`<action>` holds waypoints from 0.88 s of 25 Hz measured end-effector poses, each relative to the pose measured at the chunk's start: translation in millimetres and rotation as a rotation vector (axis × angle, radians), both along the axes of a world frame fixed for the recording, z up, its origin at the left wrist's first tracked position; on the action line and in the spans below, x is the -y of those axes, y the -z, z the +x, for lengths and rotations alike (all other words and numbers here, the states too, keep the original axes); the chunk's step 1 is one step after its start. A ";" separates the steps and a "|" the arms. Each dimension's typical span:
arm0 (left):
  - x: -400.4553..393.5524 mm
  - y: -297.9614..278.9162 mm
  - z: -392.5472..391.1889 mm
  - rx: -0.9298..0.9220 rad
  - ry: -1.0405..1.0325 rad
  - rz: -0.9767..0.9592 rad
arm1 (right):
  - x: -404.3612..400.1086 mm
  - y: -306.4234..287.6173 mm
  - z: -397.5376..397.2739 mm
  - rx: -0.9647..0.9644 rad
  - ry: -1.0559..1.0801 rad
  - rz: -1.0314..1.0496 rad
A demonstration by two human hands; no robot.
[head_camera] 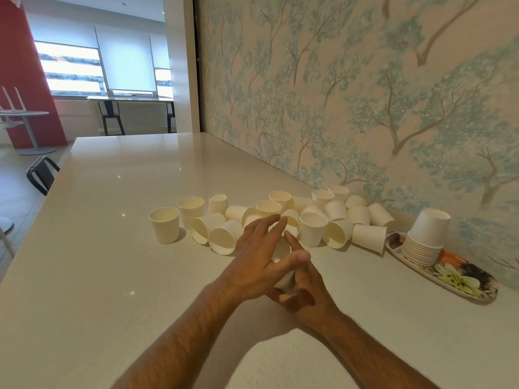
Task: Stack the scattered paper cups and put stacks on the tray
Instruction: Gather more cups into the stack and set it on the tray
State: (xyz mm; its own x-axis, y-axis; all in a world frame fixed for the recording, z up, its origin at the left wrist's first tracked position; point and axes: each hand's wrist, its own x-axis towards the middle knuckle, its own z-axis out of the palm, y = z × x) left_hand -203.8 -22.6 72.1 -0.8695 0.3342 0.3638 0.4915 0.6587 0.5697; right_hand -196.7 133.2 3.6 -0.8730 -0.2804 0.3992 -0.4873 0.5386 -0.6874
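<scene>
Near the middle of the counter, both hands meet around one white cup. That cup is held off the surface between them, mostly hidden. The left hand lies over it from the left, fingers spread and reaching toward the pile, thumb curled against the cup's side. The right hand cups it from below and the right, index finger pointing up along the cup wall, the other fingers folded under. Whether more than one cup is nested in that grip cannot be told.

Just beyond the hands, loose cups lie scattered in a band running left to right toward the wall. Several stand upright, among them the leftmost cup; others lie on their sides or rest upside down, many touching one another.

At the right, close to the wall, a flowered tray sits on the counter. On its far end stands a stack of cups, upside down, rims layered at the bottom. The nearest scattered cups lie just beside the tray's far end.

Far left, beyond the counter, are black chairs and bright windows.
</scene>
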 end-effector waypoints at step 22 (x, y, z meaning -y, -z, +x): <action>36.3 42.7 -27.3 -0.184 -0.595 0.415 | 14.4 -3.6 -9.2 -0.083 0.106 -0.107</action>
State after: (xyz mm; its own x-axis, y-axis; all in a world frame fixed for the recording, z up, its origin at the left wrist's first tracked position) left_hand -231.1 -58.9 29.4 -0.7735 -0.3699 0.5147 0.2310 0.5916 0.7724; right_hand -205.9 118.8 7.2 -0.8582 -0.1402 0.4938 -0.4890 0.5159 -0.7033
